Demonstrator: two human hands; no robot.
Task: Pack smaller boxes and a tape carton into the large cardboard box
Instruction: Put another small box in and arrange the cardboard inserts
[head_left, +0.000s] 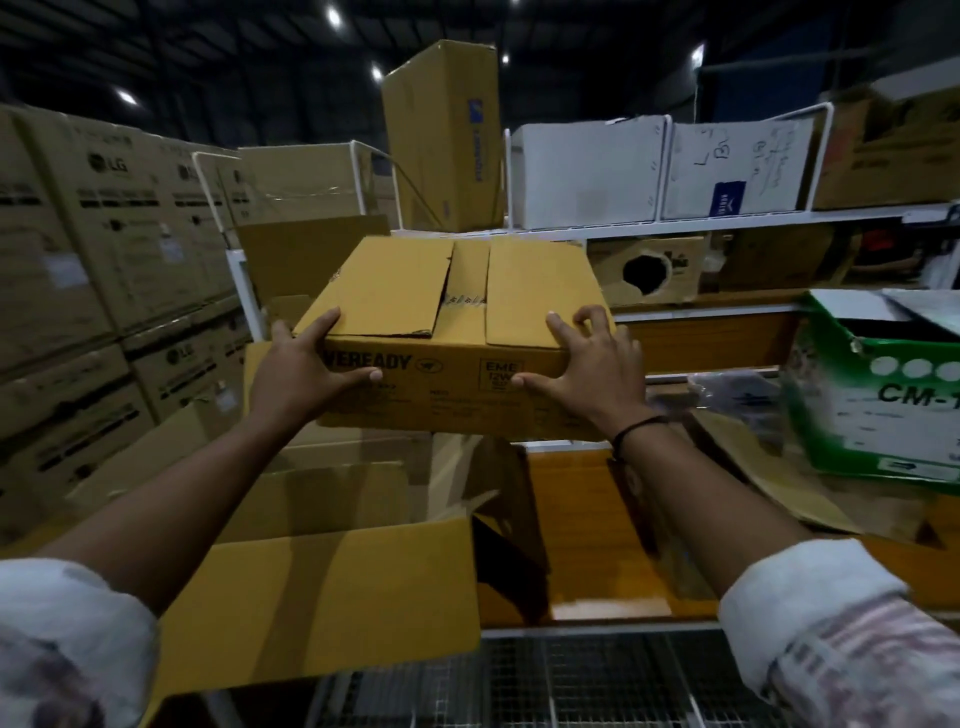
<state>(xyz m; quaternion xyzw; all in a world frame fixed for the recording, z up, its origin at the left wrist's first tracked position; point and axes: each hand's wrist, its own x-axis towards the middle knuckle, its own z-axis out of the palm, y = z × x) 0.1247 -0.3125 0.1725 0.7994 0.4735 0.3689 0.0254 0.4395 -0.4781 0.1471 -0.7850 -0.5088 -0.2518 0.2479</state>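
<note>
We see one smaller box (452, 332) in the middle of the view, lifted in the air and printed with "EVEREADY" on its near side. Its two top flaps are not fully shut; a gap stays between them. Two hands hold it. The left hand (301, 369) grips the near left corner, fingers on top and thumb on the front face. The right hand (587, 364) grips the near right corner in the same way, with one black band (636, 428) at its wrist.

Under the held box, at 6 to 7 o'clock, stands one large cardboard box (322, 597), open, its near flap folded out toward us. It rests on the orange desk (571, 519).

At 3 o'clock we count one green and white box (883, 395). At 1 o'clock two white boxes (587, 174) stand side by side on a shelf (779, 214). At 12 o'clock stands one tall brown box (441, 135), upright. At 9 o'clock many LG cartons (104, 234) are stacked; we cannot count them exactly.
</note>
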